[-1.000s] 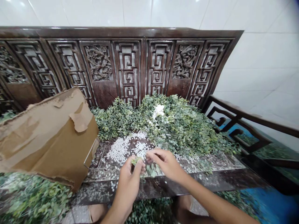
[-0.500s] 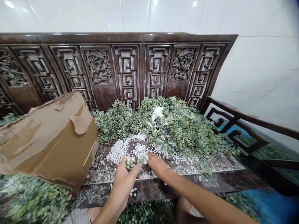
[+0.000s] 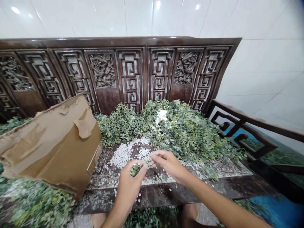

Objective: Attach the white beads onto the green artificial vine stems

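Note:
My left hand (image 3: pixel 134 182) is closed around a small green sprig of artificial leaves (image 3: pixel 135 169), some of which show between thumb and fingers. Just to its right, my right hand (image 3: pixel 167 163) has thumb and fingers pinched together at the sprig's end. Whatever lies between those fingertips is too small to make out. Many small white round pieces (image 3: pixel 121 155) are spread over the dark wooden bench seat behind and beneath both hands. A large heap of artificial greenery (image 3: pixel 190 133) rises behind them, with a white cluster of pieces (image 3: pixel 161 115) on top.
A torn cardboard box (image 3: pixel 54 145) leans at the left, beside a bent metal wire (image 3: pixel 89 163). More greenery (image 3: pixel 40 202) lies at the lower left and under the bench. The carved wooden backrest (image 3: pixel 104 98) and right armrest (image 3: pixel 258 122) bound the seat.
My right hand has lifted from the white pieces on the seat and turned, its pinched fingertips now at the sprig. My left hand keeps hold of the sprig, nearly in place.

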Demonstrator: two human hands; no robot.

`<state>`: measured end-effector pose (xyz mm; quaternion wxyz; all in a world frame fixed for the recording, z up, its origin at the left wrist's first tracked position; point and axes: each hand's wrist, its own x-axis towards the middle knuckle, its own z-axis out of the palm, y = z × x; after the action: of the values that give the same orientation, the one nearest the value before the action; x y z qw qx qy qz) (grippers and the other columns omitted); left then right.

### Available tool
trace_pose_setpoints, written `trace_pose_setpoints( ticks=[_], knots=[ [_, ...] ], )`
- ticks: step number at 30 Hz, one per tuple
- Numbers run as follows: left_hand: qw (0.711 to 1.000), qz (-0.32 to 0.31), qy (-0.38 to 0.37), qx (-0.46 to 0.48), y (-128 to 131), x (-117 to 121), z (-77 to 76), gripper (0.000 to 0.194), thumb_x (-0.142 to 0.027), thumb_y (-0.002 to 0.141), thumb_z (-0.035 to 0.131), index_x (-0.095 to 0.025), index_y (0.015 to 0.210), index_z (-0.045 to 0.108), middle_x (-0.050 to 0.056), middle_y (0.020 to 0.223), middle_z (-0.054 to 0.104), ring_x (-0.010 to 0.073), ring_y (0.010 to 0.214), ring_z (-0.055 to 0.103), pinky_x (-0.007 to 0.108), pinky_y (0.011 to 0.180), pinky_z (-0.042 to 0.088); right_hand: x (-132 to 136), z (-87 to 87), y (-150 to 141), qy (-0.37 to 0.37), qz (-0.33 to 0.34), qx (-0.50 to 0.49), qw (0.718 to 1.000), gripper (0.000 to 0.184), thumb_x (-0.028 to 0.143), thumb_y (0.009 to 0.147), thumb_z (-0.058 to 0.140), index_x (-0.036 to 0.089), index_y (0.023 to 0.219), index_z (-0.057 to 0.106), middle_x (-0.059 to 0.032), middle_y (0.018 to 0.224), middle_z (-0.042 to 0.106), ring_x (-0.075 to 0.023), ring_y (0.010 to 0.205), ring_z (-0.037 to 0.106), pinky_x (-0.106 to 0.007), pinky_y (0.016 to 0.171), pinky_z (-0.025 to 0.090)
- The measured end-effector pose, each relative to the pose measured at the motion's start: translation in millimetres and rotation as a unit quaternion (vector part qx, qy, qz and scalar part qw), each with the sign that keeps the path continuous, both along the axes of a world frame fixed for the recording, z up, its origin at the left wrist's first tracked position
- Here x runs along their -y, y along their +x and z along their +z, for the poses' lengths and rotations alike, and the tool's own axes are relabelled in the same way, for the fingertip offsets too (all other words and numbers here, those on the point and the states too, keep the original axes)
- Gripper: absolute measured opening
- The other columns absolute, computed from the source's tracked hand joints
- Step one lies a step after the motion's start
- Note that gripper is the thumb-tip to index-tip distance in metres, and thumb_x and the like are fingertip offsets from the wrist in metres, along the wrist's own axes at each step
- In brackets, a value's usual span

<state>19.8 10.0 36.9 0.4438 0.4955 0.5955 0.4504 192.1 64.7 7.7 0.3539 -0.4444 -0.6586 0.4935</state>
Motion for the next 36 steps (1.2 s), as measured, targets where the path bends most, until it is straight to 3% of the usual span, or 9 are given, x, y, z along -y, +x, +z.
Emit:
trace_pose_setpoints(
  ticks=[2,5,8,16,21,26,36],
  knots=[
    [0.998,0.000,0.044,-0.040,-1,-2,-2.2,0.019,-0.037,0.074,0.065,-0.019,0.071,0.065,0.003,0.074,0.064,0.0211,0.072,0.062,0.030,0.068,0.048,11,16.0,-1,-0.073,-0.004,-0.131,0.989,0.025,0.039,0.087,0.061,0.016,0.091,0.070,-0.0037,0.079,0.070,-0.0146,0.073,0.064,-0.029,0.072,0.052],
    [0.997,-0.021,0.053,-0.059,1,-2,-2.6,0.012,-0.030,0.075,0.062,-0.019,0.076,0.065,0.001,0.072,0.066,0.0204,0.070,0.061,0.029,0.067,0.048,23,29.3,-2,-0.098,-0.018,-0.144,0.985,0.022,0.039,0.076,0.074,0.019,0.083,0.074,-0.0011,0.071,0.069,-0.0141,0.068,0.062,-0.030,0.071,0.052],
    [0.996,-0.042,0.052,-0.057,4,0,0.3,0.012,-0.027,0.074,0.061,-0.019,0.081,0.068,0.002,0.077,0.070,0.0216,0.075,0.063,0.030,0.070,0.048,28,31.0,-3,-0.101,-0.036,-0.146,0.983,0.023,0.038,0.072,0.077,0.019,0.084,0.074,-0.0022,0.073,0.071,-0.0141,0.067,0.063,-0.029,0.068,0.051],
    [0.993,-0.081,0.072,-0.045,6,3,5.6,0.017,-0.032,0.078,0.061,-0.019,0.077,0.072,0.004,0.078,0.069,0.0226,0.080,0.063,0.030,0.076,0.048,29,36.0,-4,-0.066,-0.062,-0.129,0.987,0.024,0.040,0.074,0.075,0.017,0.080,0.073,-0.0013,0.068,0.069,-0.0132,0.063,0.060,-0.026,0.060,0.049],
    [0.994,-0.059,0.082,-0.037,6,3,6.2,0.019,-0.033,0.080,0.059,-0.019,0.076,0.071,0.003,0.076,0.069,0.0212,0.076,0.062,0.029,0.074,0.048,31,39.3,-2,-0.036,-0.047,-0.108,0.992,0.019,0.037,0.079,0.070,0.019,0.081,0.073,-0.0015,0.069,0.069,-0.0147,0.065,0.061,-0.029,0.065,0.049],
    [0.997,-0.029,0.052,-0.045,7,5,7.0,0.014,-0.030,0.074,0.060,-0.018,0.071,0.066,0.001,0.067,0.065,0.0190,0.067,0.059,0.026,0.064,0.046,36,39.0,-5,-0.019,-0.045,-0.080,0.996,0.015,0.031,0.079,0.069,0.018,0.073,0.069,0.0013,0.063,0.062,-0.0126,0.060,0.056,-0.026,0.058,0.045],
    [0.997,-0.038,0.036,-0.057,7,8,10.5,0.017,-0.033,0.076,0.056,-0.019,0.068,0.062,0.000,0.065,0.065,0.0192,0.068,0.059,0.026,0.065,0.044,39,37.6,-8,-0.012,-0.008,-0.087,0.996,0.017,0.032,0.086,0.063,0.019,0.080,0.071,-0.0014,0.072,0.069,-0.0147,0.070,0.062,-0.028,0.069,0.051]
  ],
)
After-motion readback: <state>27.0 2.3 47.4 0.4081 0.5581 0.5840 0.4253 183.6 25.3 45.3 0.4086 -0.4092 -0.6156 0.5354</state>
